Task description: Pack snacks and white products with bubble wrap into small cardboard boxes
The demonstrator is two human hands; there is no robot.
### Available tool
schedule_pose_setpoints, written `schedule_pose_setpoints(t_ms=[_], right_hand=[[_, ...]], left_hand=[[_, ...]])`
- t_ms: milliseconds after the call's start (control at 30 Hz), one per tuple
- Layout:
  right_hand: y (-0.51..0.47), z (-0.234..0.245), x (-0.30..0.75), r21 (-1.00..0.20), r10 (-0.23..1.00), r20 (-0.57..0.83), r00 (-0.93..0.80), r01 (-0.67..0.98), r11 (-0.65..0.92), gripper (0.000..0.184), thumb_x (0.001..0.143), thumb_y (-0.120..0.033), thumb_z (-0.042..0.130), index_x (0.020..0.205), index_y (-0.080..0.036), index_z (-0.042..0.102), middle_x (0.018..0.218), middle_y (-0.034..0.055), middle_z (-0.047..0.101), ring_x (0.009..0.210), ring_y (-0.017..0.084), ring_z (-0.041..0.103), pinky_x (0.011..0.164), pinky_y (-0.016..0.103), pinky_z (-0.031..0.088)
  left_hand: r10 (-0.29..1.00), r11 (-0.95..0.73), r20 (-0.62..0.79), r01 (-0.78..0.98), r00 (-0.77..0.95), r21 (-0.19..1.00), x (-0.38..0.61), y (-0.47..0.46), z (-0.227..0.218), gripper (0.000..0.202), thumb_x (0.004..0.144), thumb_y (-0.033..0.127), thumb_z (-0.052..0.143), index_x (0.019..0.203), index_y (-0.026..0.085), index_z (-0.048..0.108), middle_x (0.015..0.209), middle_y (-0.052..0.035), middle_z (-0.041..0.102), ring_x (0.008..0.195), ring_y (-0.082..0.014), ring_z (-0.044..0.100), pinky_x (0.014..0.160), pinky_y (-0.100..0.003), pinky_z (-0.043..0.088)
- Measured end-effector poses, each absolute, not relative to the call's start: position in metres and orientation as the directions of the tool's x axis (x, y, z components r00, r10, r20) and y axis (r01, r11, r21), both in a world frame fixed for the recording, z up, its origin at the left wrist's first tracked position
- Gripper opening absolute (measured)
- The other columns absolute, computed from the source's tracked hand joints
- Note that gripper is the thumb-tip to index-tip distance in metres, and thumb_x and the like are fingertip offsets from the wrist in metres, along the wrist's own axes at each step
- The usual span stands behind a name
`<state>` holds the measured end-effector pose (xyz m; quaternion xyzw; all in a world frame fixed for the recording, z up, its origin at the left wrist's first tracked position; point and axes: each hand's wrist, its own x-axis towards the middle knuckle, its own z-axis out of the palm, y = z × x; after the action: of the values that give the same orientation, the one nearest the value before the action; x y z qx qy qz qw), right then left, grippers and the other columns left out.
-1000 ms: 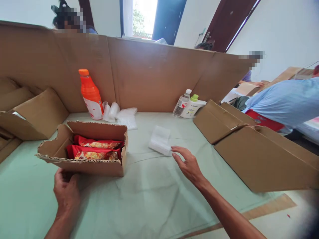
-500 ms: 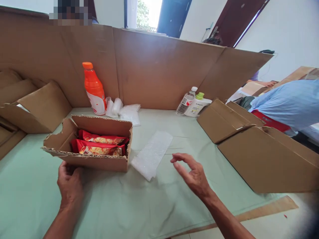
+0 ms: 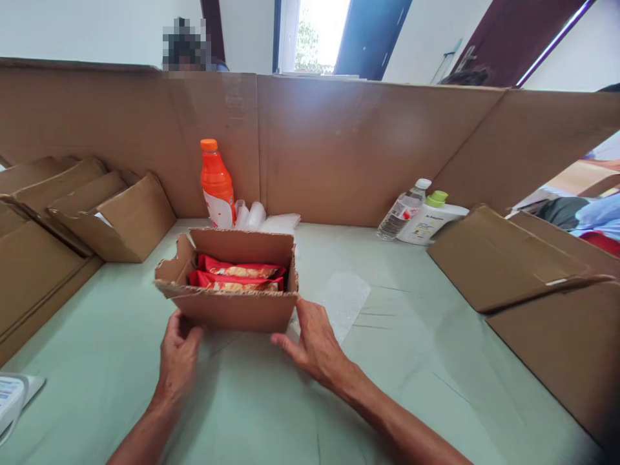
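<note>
left hand [image 3: 178, 354] — box [image 3: 232, 311] near-left corner | right hand [image 3: 314, 342] — near-right corner

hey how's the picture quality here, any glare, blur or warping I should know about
Head view: the window behind the tall brown cardboard partition is blown out white; straight edges bow toward the corners; the open cardboard box of red snack packets between both hands is sharp; corners soften.

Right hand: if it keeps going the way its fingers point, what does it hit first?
The right hand points forward and left, fingertips already at the near wall of the open cardboard box. That wall comes first, probably at once. The bubble wrap sheet lies just to its right, out of line.
</note>
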<state>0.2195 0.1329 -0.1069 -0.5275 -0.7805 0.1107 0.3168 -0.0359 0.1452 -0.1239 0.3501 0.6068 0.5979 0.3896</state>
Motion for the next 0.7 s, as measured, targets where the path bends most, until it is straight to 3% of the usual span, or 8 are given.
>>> schedule_pose_setpoints(t_ms=[133,300,400,500,600,700], right_hand=[[0.175,-0.092,0.245,-0.555,0.938,0.308,-0.157,0.772,0.311,0.067,0.091,-0.043,0.061,0.149,-0.015,0.042,0.117,0.0155,0.070,0.108,0.035,0.064,0.092,0.050,0.049],[0.182,-0.080,0.290,-0.619,0.960,0.278,-0.037,0.757,0.208,0.050,0.090,-0.041,0.059,0.136,-0.019,0.058,0.137,0.0137,0.063,0.125,0.031,0.058,0.098,0.046,0.049],[0.148,-0.092,0.307,-0.638,0.983,0.182,-0.039,0.756,0.148,0.046,0.092,-0.047,0.056,0.129,-0.021,0.064,0.133,0.0117,0.066,0.122,0.029,0.061,0.096,0.043,0.051],[0.114,-0.114,0.304,-0.572,0.987,0.134,-0.093,0.806,0.154,0.054,0.087,-0.049,0.064,0.132,-0.020,0.062,0.130,0.0135,0.067,0.119,0.032,0.061,0.101,0.049,0.047],[0.095,-0.126,0.284,-0.562,0.981,0.180,-0.078,0.810,0.167,0.044,0.088,-0.033,0.064,0.129,-0.017,0.063,0.114,0.0130,0.073,0.107,0.029,0.065,0.095,0.048,0.049],[0.082,-0.118,0.259,-0.606,0.949,0.255,-0.187,0.733,0.308,0.025,0.091,-0.021,0.058,0.114,-0.021,0.069,0.099,0.0075,0.075,0.096,0.023,0.067,0.090,0.042,0.050]], left_hand=[[0.942,-0.032,-0.007,-0.110,-0.336,0.993,-0.011,0.188,-0.122,0.060,0.066,0.028,0.070,0.123,0.019,0.055,0.122,-0.0099,0.065,0.118,-0.0264,0.059,0.105,-0.040,0.046],[0.936,0.017,-0.063,-0.134,-0.346,0.991,0.001,0.209,-0.132,0.078,0.066,0.022,0.070,0.139,0.019,0.042,0.145,-0.0180,0.049,0.138,-0.0282,0.049,0.119,-0.046,0.035],[0.938,0.056,-0.102,-0.147,-0.330,0.988,-0.005,0.179,-0.137,0.079,0.070,0.025,0.072,0.142,0.020,0.040,0.146,-0.0200,0.048,0.137,-0.0303,0.050,0.119,-0.051,0.035],[0.942,0.082,-0.133,-0.175,-0.307,0.981,-0.009,0.136,-0.141,0.079,0.071,0.028,0.073,0.142,0.018,0.040,0.145,-0.0212,0.049,0.137,-0.0319,0.051,0.119,-0.053,0.035],[0.959,0.105,-0.145,-0.171,-0.244,0.980,-0.006,0.096,-0.145,0.076,0.071,0.031,0.076,0.139,0.017,0.046,0.145,-0.0205,0.051,0.138,-0.0326,0.050,0.120,-0.053,0.034],[0.981,0.117,-0.129,-0.086,-0.145,0.989,-0.006,0.064,-0.146,0.069,0.073,0.036,0.075,0.135,0.018,0.052,0.146,-0.0180,0.052,0.139,-0.0333,0.049,0.120,-0.053,0.035]])
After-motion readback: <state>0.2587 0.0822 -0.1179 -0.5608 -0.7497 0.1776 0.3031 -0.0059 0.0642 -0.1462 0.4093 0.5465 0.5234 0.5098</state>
